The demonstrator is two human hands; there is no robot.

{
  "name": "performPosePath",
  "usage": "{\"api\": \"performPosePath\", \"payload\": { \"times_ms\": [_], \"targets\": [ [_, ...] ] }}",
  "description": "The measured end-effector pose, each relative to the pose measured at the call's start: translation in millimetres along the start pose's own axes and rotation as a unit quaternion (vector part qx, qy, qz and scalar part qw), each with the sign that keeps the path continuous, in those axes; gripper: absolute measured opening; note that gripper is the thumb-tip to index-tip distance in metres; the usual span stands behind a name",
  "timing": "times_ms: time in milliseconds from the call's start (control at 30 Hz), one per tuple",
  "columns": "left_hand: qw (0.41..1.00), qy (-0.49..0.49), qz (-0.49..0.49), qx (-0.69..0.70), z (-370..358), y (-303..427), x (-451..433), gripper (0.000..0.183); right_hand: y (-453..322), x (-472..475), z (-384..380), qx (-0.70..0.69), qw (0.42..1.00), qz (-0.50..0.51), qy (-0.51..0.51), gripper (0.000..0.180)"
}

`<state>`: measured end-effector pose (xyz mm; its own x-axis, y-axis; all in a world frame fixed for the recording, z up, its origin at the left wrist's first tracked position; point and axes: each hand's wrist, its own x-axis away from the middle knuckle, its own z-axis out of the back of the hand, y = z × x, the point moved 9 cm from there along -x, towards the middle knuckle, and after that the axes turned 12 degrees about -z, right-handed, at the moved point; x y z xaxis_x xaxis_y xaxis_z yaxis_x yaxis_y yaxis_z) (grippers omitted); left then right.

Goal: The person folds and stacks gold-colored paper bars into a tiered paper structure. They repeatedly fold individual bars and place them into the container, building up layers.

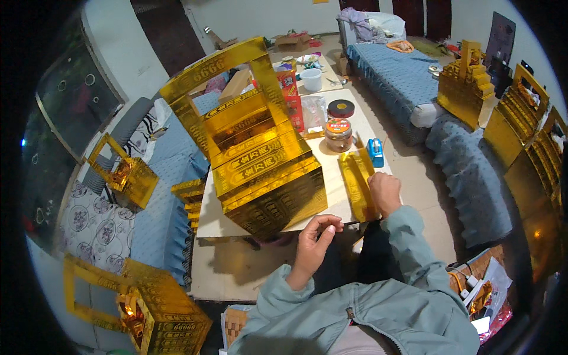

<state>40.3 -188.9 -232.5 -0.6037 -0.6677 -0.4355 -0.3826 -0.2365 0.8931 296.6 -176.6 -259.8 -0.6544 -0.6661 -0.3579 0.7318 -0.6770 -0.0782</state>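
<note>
My left hand (316,244) is raised at the table's front edge with curled fingers, and nothing shows in it. At the right, my right hand (384,191) rests as a loose fist against a folded gold paper piece (357,186); its fingertips are hidden, so a grip cannot be told. Left of that piece stands a large gold paper box with a tall handle frame (270,177), stepped on top and covered in embossed writing. Beyond my right hand are a blue tape dispenser (375,152) and a lidded jar (338,135).
A roll of dark tape (341,108) and a white tub (311,80) stand farther back on the table. Gold paper baskets (128,184) sit on the left sofa and lower left (171,310). More gold structures (466,95) line the right side, near a blue-covered bed (390,75).
</note>
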Motion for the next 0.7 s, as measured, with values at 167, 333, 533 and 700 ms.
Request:
{"api": "performPosePath", "payload": {
  "times_ms": [167,333,533,700],
  "targets": [
    [0.996,-0.023,-0.081,-0.004,-31.5,5.3,-44.1,0.084,11.7,41.0,157.0,-0.270,0.948,0.111,0.125,0.018],
    [0.989,-0.008,-0.034,0.144,-66.2,6.3,-74.7,0.087,-29.5,91.6,194.8,-0.327,0.911,0.244,0.058,0.042],
    [0.973,-0.001,0.014,0.230,-55.2,46.9,-87.3,0.091,8.0,77.6,191.3,-0.570,0.748,0.296,-0.168,0.076],
    [0.946,-0.026,0.030,0.322,-52.4,57.3,-92.8,0.092,0.6,86.5,204.3,-0.548,0.768,0.322,-0.075,0.077]
  ]
}}
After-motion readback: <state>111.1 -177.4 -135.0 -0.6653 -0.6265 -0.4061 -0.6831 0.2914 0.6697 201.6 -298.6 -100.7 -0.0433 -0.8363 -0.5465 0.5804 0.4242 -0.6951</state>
